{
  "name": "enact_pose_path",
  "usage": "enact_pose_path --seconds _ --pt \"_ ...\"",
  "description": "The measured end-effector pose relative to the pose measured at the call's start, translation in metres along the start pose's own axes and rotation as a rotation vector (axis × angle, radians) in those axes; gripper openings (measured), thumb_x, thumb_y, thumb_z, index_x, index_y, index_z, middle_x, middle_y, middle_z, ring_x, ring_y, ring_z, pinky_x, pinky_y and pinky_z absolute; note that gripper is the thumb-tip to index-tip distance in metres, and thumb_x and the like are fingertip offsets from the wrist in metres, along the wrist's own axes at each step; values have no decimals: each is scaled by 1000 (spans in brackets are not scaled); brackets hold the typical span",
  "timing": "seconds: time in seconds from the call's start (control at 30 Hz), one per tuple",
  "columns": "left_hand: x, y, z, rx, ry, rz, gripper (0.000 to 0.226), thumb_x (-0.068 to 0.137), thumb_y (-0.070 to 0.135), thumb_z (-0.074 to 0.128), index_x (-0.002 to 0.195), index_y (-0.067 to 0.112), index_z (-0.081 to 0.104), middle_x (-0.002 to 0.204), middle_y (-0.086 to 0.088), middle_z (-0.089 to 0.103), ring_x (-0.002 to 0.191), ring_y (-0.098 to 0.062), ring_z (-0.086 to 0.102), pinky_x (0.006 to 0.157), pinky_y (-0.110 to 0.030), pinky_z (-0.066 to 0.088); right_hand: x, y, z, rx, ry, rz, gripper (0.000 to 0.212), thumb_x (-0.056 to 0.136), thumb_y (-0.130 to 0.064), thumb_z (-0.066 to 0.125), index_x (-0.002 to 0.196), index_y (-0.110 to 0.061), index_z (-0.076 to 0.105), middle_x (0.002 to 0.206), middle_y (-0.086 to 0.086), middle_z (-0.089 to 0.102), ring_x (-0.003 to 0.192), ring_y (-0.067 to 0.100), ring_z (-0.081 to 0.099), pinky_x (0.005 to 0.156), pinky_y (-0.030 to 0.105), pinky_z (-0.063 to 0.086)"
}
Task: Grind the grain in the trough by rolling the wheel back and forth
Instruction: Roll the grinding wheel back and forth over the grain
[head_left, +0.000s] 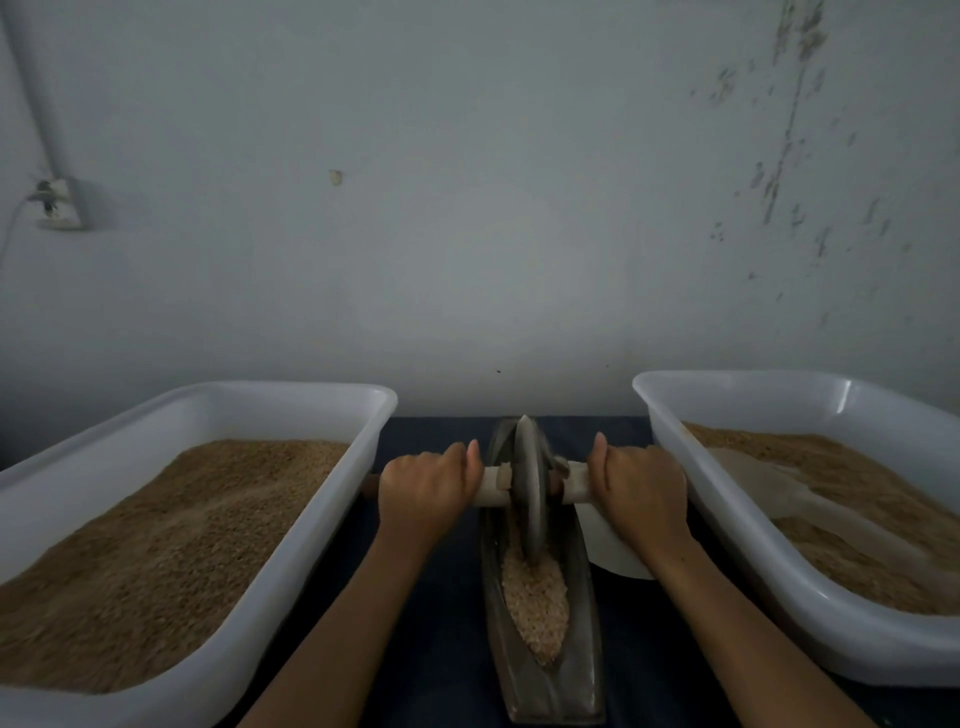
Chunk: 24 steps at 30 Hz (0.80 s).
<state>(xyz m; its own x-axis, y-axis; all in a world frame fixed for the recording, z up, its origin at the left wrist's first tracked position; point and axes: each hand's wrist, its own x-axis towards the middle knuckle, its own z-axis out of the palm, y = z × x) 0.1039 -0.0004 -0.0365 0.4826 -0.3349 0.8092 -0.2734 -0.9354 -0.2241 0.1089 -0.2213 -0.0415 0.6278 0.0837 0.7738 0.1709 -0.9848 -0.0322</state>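
– Pale, stained wall (493, 208) behind, dark blue tabletop (441, 649) below; the long metal trough (587, 623) lies straight away from the person, and I'll place everything by it. What worries you?

– Spilling. The grain (535, 597) is heaped in the near half of the trough, almost up to its edges. If the wheel (530, 483) runs back into that heap fast, I'd expect it to push grain over the sides onto the table.

– Anything else?

– The wheel stands on edge in the far half of the trough, close to the far end. Pushed further, it might climb out over the tip. Uneven pressure from the two hands might also tip it against one wall.

– How are the hands placed?

– The left hand (428, 493) is left of the trough, the right hand (639, 488) right of it. Each has its fingers curled tight round the pale handle (493, 488) through the wheel, thumbs up near the disc. The grain is nearer the person than the fingers and lower, not touching them.

– And the tubs?

– One white tub (291, 499) of brown grain sits on each side of the trough. The left hand's knuckles are just beside the left one, so a wide stroke could knock it.
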Motion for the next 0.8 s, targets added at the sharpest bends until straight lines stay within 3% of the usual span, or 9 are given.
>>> enact_pose_path --seconds 0.1,0.17,0.23,0.27,0.4,0.53,0.63,0.7,0.8 --pt "-1 1 1 -15 -27 11 43 94 20 43 54 13 58 42 0 42 34 -14 36 37 -22 28 4 1 1 -26 -55 1 61 97 -25 35 39 -12 49 36 3 46 28 20 40 41 23 26" --pt "8 -3 1 71 -341 -9 42 99 24 28 93 10 67 65 -3 59 49 -15 49 46 -25 33 9 2 2 -56 -193 25 57 103 -28 32 54 -12 57 52 4 59 43 21 51 46 27 34" --pt "11 -12 8 119 -551 88 42 99 26 38 136 7 37 102 -9 62 76 -20 58 59 -30 42 16 8 -2 -85 -397 9 46 104 -30 26 83 -12 63 81 7 67 69 24 62 64 34 48" --pt "12 -14 9 121 -595 143 55 97 26 46 142 5 24 113 -12 58 87 -23 59 66 -33 46 19 9 -6 -78 -487 -34 36 104 -26 28 99 -11 60 94 8 66 80 26 63 71 37 50" --pt "24 -18 2 92 -751 243 60 92 22 57 140 4 26 124 -17 52 104 -30 57 82 -41 48 34 5 -21 72 -918 120 26 101 -14 36 124 -7 48 125 14 54 99 23 53 84 37 42" --pt "31 -18 -2 -155 -1048 36 26 98 27 43 110 5 49 115 -15 56 99 -29 57 84 -39 43 41 -1 -36 261 -1220 337 43 106 -28 26 136 -4 45 107 12 62 82 15 58 64 21 40" --pt "31 -19 -3 -501 -1215 -313 43 100 38 23 79 15 53 76 -6 63 63 -15 58 70 -30 43 40 -7 -44 155 -1212 295 45 105 -29 26 136 -3 46 130 15 54 68 9 42 58 20 34" --pt "29 -22 0 -611 -1236 -399 43 99 40 23 78 16 53 63 -3 62 51 -12 56 62 -28 44 39 -6 -40 134 -1185 283 45 105 -30 25 134 -4 48 130 15 54 63 5 37 55 17 31" --pt "28 -25 1 -351 -1147 -123 33 98 35 38 106 6 52 90 -14 66 70 -17 64 67 -31 49 38 0 -34 231 -1194 295 44 105 -32 23 121 -6 54 99 10 63 66 9 51 60 20 36"
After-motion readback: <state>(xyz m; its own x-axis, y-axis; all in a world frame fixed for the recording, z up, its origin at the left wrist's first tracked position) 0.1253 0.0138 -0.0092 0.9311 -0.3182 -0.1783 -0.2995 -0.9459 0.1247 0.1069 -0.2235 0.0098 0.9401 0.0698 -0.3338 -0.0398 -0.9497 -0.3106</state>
